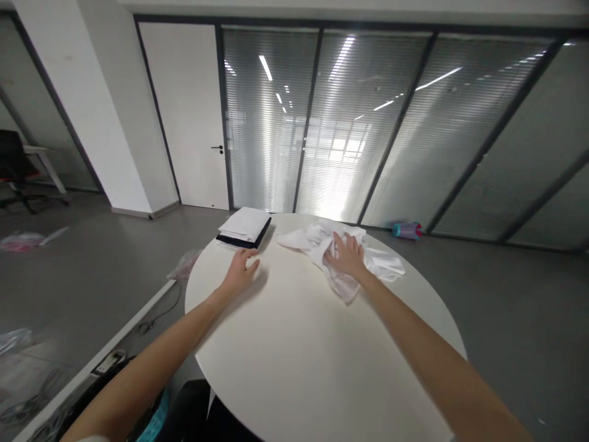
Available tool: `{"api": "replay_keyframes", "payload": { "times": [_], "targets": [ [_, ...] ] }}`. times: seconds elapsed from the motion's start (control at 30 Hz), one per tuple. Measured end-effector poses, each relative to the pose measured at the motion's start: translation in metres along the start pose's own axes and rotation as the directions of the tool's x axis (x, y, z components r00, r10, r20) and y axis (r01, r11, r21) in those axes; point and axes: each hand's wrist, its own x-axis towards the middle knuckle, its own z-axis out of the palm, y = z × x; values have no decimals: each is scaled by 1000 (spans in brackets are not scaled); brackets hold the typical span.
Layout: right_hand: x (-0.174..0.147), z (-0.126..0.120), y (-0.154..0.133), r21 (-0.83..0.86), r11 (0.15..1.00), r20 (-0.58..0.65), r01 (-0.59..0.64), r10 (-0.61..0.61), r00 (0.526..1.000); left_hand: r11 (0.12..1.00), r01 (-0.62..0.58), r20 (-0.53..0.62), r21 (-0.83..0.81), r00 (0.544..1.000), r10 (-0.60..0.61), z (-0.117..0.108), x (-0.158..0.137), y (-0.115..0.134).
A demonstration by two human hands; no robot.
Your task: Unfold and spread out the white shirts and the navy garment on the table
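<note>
A crumpled white cloth garment (pixel 335 248) lies loosely spread toward the far right of the round table. My right hand (pixel 346 255) rests on top of it, fingers spread over the fabric. Nearer the left edge sits a neat stack of folded cloth (pixel 246 225), white on top with a black layer and another white one beneath. Just in front of that stack, my left hand (pixel 241 272) hovers low over the tabletop or touches it; I cannot tell which. Its thumb stands apart from the bent fingers, and nothing shows between them.
The round white table (pixel 313 344) stands before a glass partition (pixel 271 123) and a white door (pixel 188 110). A blue and purple cylindrical object (pixel 407 231) lies on the floor behind. Plastic bags (pixel 184 265), cables and a power strip (pixel 108 362) are at the left; a chair (pixel 16 166) stands farther off.
</note>
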Motion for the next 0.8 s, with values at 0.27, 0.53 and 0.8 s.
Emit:
{"api": "replay_keyframes", "payload": {
  "times": [0.27,0.53,0.8],
  "targets": [
    [-68,0,3,290,898,-219,332,-275,936,860,73,-27,505,997,-69,-28,70,-13],
    [-71,-1,6,357,870,-177,339,-293,940,749,-44,255,661,952,-169,-6,95,-21],
    [-71,3,11,398,840,-194,368,-315,929,788,50,220,614,948,-232,-6,121,-32]
  ]
}}
